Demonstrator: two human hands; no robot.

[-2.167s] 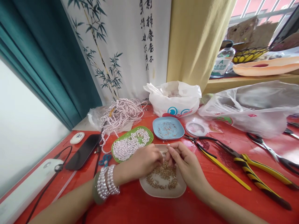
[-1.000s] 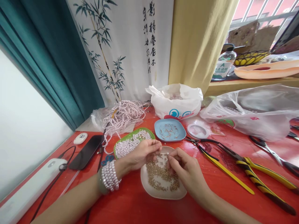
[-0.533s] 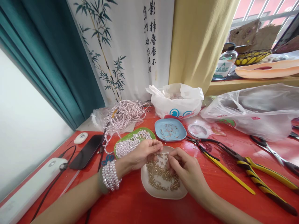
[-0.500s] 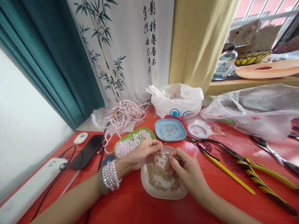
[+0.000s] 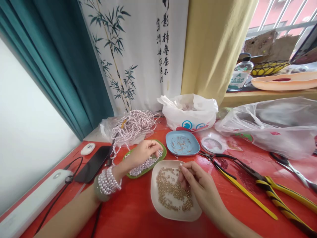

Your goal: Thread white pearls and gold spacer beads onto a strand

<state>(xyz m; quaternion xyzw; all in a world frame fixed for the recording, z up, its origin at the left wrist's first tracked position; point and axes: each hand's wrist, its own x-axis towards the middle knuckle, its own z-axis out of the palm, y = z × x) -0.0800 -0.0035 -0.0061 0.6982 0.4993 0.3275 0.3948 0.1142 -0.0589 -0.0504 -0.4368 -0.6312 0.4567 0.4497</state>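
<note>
My left hand (image 5: 146, 152), with several strands of pearl beads around its wrist, reaches over the green tray (image 5: 163, 155). Its fingers curl down together among the loose pearl beads (image 5: 142, 169); what they pinch, if anything, is hidden. Over the right side of the cream plate (image 5: 158, 213), my right hand (image 5: 198, 181) is closed, thumb against forefinger. A small pale bead (image 5: 181, 164) shows at those fingertips; anything thinner there is too small to make out. Small gold beads (image 5: 170, 188) are spread across the plate below.
Behind the plate stands a blue tray (image 5: 184, 152) of thin metal pins. Pliers (image 5: 257, 175) and scissors (image 5: 293, 170) lie at right. Strung pearls (image 5: 136, 127) are heaped back left, near a phone (image 5: 92, 164). Plastic bags (image 5: 189, 115) stand at the back.
My left hand has moved left and away from my right hand, from above the cream plate to the green tray. My right hand stays over the plate. The view has tilted slightly upward.
</note>
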